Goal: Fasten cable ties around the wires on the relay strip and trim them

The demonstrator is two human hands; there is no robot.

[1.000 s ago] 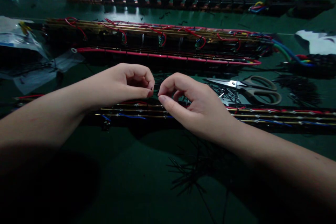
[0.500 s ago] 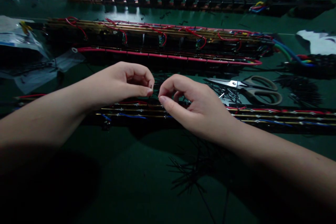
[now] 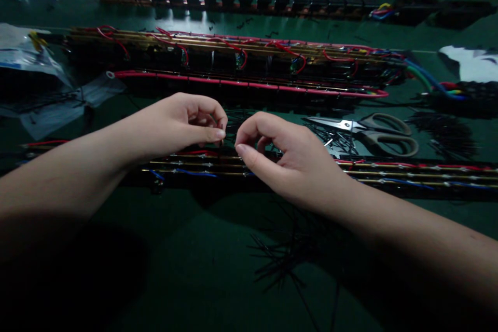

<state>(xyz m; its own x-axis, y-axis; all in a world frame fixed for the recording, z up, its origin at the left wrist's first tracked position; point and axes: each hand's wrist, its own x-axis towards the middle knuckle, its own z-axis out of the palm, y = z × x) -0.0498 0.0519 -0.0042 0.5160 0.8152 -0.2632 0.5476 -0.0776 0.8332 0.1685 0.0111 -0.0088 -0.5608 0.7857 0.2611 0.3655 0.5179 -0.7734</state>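
Observation:
My left hand point(image 3: 194, 122) is closed in a pinch on a thin black cable tie point(image 3: 222, 127), whose short end shows past the thumb tip. My right hand point(image 3: 286, 150) is just to the right, thumb and index fingertip together; what they hold, if anything, is too small to make out. A narrow gap separates the two sets of fingertips. Both hands are above a long assembly of brass rods point(image 3: 194, 163) with red and blue wires. Part of this assembly is hidden behind my hands.
Scissors point(image 3: 369, 132) lie to the right among cut black offcuts. A heap of black cable ties point(image 3: 447, 132) is farther right, and another bunch point(image 3: 284, 254) lies nearer me. Beyond are a wired rod assembly point(image 3: 233, 46), a red cable point(image 3: 249, 84) and a clear plastic bag point(image 3: 50, 109) at left.
The left fingertips have shifted slightly, and the black tie now stands more upright at the thumb. The right hand is almost still.

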